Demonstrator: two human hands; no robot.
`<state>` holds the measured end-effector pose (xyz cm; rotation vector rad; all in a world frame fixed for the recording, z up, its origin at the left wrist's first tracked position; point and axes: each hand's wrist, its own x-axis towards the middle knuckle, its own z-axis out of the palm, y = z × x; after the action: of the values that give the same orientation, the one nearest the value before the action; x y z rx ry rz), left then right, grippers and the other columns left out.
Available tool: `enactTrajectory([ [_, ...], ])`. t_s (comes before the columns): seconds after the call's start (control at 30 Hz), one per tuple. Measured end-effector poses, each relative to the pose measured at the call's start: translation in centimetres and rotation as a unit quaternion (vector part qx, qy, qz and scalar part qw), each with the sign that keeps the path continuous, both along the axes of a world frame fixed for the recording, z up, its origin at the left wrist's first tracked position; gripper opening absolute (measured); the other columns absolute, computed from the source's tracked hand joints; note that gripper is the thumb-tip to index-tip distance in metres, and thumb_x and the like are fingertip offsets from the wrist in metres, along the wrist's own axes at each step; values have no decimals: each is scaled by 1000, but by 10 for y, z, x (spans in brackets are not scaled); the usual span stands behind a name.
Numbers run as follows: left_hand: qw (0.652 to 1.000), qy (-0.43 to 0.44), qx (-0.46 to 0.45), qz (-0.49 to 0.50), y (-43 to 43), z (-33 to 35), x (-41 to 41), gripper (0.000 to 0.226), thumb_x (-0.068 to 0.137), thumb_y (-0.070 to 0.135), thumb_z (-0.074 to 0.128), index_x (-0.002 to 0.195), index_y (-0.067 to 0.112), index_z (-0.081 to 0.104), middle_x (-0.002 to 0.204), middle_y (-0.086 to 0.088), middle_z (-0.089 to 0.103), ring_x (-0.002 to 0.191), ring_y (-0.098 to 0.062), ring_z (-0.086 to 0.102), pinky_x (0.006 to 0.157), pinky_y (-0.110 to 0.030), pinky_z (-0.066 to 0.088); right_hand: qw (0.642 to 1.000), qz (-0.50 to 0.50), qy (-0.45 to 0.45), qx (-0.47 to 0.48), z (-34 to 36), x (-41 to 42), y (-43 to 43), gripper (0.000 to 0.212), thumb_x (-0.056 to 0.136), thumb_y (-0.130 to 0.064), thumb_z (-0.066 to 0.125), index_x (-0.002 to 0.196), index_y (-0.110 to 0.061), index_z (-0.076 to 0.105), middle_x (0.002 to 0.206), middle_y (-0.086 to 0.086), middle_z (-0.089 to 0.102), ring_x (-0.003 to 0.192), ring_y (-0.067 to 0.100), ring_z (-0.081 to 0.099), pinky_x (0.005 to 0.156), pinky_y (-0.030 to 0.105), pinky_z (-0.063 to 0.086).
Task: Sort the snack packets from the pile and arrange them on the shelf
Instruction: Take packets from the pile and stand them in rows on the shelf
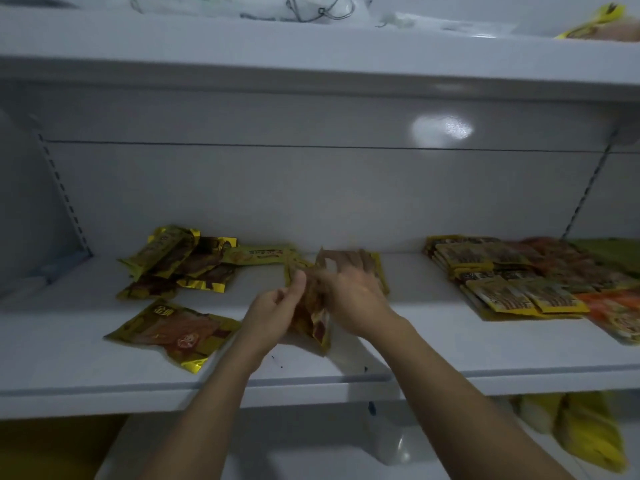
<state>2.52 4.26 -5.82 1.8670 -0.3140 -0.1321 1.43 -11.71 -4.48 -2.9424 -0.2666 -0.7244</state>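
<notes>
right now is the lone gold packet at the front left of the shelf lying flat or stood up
Lying flat: the gold packet rests face up on the shelf, its whole printed front showing.

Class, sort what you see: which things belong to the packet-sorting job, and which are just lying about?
Job: left hand, right hand, held packet, unsorted pile, lone packet, arranged stacks, shelf.
Lying about: white bags on upper shelf, yellow bags below.

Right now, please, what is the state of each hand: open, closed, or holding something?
Left hand: pinches the snack packet between thumb and fingers.
Right hand: over the same packet, blurred by motion; its grip cannot be told.
</notes>
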Motion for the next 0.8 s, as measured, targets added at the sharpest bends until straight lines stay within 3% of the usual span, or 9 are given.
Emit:
enactTrajectory([
  [0.07,999,25,-19,-1,2,-8,5,61,63,77,65,82,20,73,82,1,75,82,-20,71,85,-44,56,997,-27,-37,65,-9,1,2,55,85,-30,67,138,-30,52,135,13,54,124,39,48,106,53,33],
  [0.2,996,16,-57,72,2,-22,9,5,83,26,74,88,27,74,83,-3,76,82,-29,73,77,-58,57,972,-130,15,197,-15,5,0,80,79,-57,70,143,-19,42,132,9,55,125,30,47,101,40,40],
  [0.3,982,0,-154,108,-2,-22,8,27,85,6,74,101,27,70,97,0,75,94,-25,71,86,-56,56,914,-79,57,393,-19,1,2,72,73,-66,71,127,-22,52,114,-4,65,108,18,61,81,32,51],
  [0.4,974,-36,-206,83,-7,-16,6,62,78,-1,79,126,31,56,119,9,66,109,-15,66,91,-46,56,840,8,70,538,-21,-2,6,47,77,-40,81,115,-37,54,105,-21,65,100,2,62,76,18,49],
  [0.47,976,-29,-206,70,-8,-15,7,84,75,3,83,139,35,39,126,11,61,112,-9,63,93,-39,55,813,42,55,578,-21,0,5,59,78,-19,83,122,-41,51,105,-25,61,99,0,61,81,19,52],
  [0.53,973,10,-214,82,-8,-14,10,95,73,18,86,147,36,30,131,7,59,119,-13,59,98,-41,51,806,52,47,587,-21,4,4,76,76,-14,83,139,-33,46,114,-18,63,105,8,63,89,33,56],
  [0.6,968,25,-231,95,-10,-12,13,64,85,21,76,140,26,43,120,3,67,112,-16,64,99,-45,51,809,52,36,584,-23,7,1,85,74,-16,85,145,-31,42,126,-12,61,114,14,62,93,42,55],
  [0.67,974,-8,-203,104,-14,-10,16,28,93,9,65,112,29,60,104,6,72,99,-15,68,93,-45,55,814,46,22,578,-21,7,-3,86,74,-17,85,147,-33,41,131,-13,57,119,13,58,94,43,55],
  [0.8,978,-38,-174,105,-29,-5,18,25,90,5,66,95,29,63,92,4,74,90,-22,72,82,-45,58,824,30,-1,566,-19,-1,-23,82,77,-16,82,145,-38,41,137,-11,56,124,15,55,98,42,52],
])
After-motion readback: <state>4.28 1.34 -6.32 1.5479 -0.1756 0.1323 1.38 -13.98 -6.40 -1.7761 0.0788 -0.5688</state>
